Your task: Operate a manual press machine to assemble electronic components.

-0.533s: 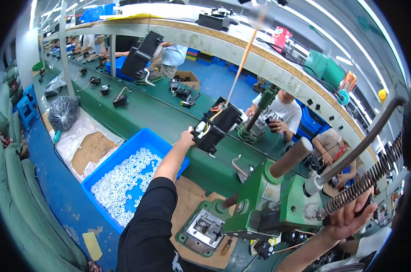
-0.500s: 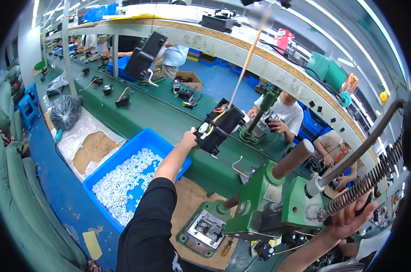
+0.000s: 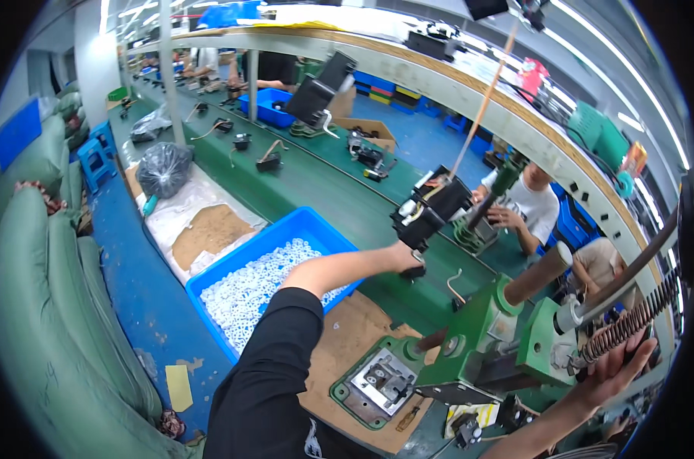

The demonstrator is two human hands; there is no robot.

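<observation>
My left hand [image 3: 406, 258] reaches over the green belt, fingers bent and partly hidden, closed on a small black part [image 3: 416, 270]. Just above it is a larger black housing [image 3: 432, 205] with pale wires. At the right, my right hand [image 3: 611, 369] is behind the coil spring [image 3: 624, 329] of a green hand press [image 3: 469, 340], curled at a dark handle that is mostly hidden. The press's base holds a metal fixture plate [image 3: 383, 379]. Under my left forearm sits a blue bin [image 3: 199, 284] of small white rings [image 3: 251, 294].
A screwdriver [image 3: 408, 418] lies beside the press base. Black parts with wires [image 3: 269, 161] are spread along the belt [image 3: 316, 180]. A black plastic bag [image 3: 165, 170] sits at the left. A co-worker [image 3: 534, 203] works across the belt, below a long shelf [image 3: 408, 65].
The view has swung, so the scene sits farther right. My left hand has moved from the black housing's side to below it, at the small black part. My right hand stays at the press.
</observation>
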